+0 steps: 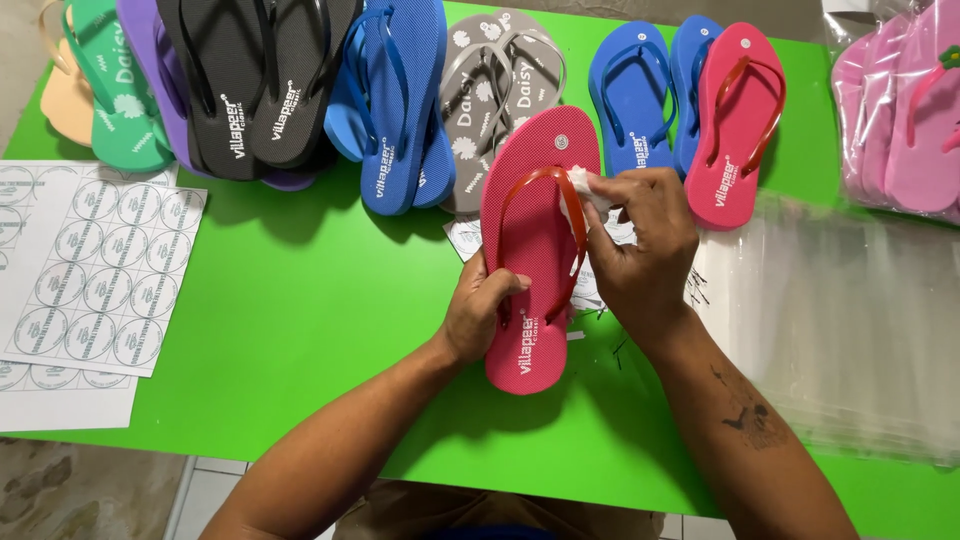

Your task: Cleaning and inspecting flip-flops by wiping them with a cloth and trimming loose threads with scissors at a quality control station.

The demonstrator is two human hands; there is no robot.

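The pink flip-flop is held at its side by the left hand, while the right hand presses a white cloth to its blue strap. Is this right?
Not quite: the strap is red, not blue, as the head view shows. The rest holds: the left hand holds the pink flip-flop at its side, and the right hand presses the white cloth to it.

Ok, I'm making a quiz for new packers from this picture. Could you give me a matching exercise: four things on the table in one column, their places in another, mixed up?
Things:
1. sticker sheets
2. clear bags
3. black flip-flops
4. pink flip-flop with red strap

Places:
A. right side of the table
B. between both hands
C. left edge of the table
D. far side, left of the blue pair

Pairs: 1-C, 2-A, 3-D, 4-B
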